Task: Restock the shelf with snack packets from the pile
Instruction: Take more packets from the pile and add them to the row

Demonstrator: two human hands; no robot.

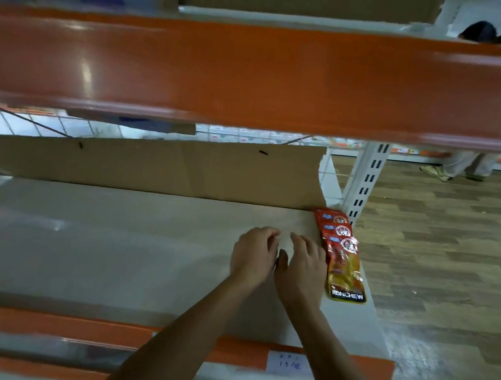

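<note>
Both forearms reach over the orange front rail. Left hand (253, 256) rests on the shelf (102, 248), fingers loosely curled, nothing visible in them. Right hand (302, 268) lies just beside it, fingers relaxed, against the snack packets (344, 264) overlapped at the shelf's right end. Risk: a sideways nudge could push packets off that open edge.

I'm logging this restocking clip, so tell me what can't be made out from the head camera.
All in the head view:
Count of snack packets: they overlap each other.
Whether the left hand holds anything: its curled fingers hide the palm.
Writing on the price label: too small and blurred.
The pile: outside the frame.
Background person: mostly hidden by the upper shelf rail.
</note>
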